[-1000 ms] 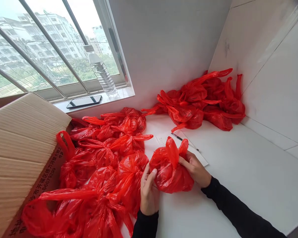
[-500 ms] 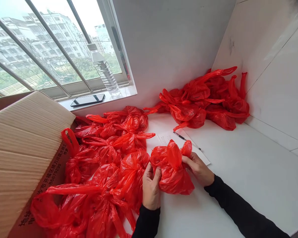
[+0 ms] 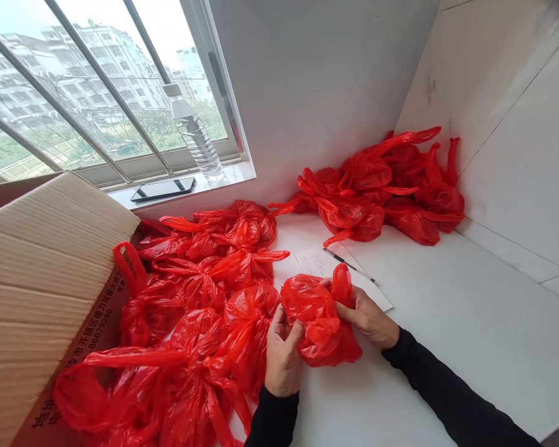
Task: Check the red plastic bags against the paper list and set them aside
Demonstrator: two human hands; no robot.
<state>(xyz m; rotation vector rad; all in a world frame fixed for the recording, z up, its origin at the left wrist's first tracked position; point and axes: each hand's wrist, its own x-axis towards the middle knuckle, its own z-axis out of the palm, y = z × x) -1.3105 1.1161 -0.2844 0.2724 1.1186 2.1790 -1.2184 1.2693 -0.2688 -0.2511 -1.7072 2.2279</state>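
A bunched red plastic bag (image 3: 323, 329) is held between my two hands above the white tabletop; its contents are hidden. My left hand (image 3: 282, 351) grips its left side, thumb in front and fingers mostly behind. On the right side, my right hand (image 3: 366, 316) has its thumb over the plastic near an upright handle loop, the other fingers partly covered. Just left of my left hand lies a large heap of knotted red bags (image 3: 190, 366). Beyond the held bag, a sheet of paper (image 3: 307, 261) with handwriting carries a black pen (image 3: 347, 259).
An open cardboard box (image 3: 51, 261) stands at the left, against the heap. More red bags (image 3: 368, 192) are piled in the back corner. On the windowsill are a water bottle (image 3: 198, 143) and a dark phone (image 3: 163, 189). Walls bound the white table (image 3: 456, 310) behind.
The held bag's middle loop has folded down toward the front. My right hand has shifted slightly left on the plastic, while my left hand keeps its hold.
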